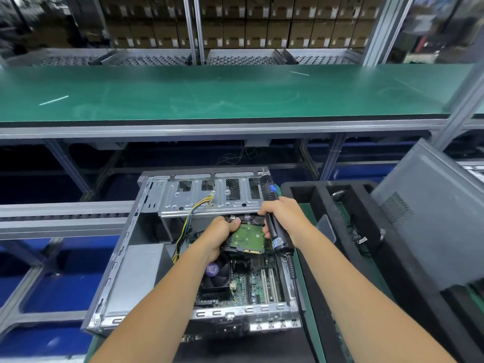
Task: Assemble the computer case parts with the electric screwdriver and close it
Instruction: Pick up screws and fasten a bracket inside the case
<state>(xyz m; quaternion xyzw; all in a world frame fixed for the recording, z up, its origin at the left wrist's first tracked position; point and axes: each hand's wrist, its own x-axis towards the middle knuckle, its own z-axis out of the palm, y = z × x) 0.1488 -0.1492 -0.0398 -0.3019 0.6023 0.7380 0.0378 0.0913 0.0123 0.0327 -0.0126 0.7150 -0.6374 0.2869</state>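
Open computer case [136, 260] lying on its side before the green bench [235, 93], hard drive [247, 238] gripped over the motherboard [251, 284] by left hand [218, 235], perhaps also steadied by right hand [281, 218] clutching electric screwdriver [275, 218].

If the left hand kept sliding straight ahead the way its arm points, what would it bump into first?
Probably the metal drive cage just beyond it. The left hand grips the hard drive, which would likely reach the cage first; depth is hard to judge.
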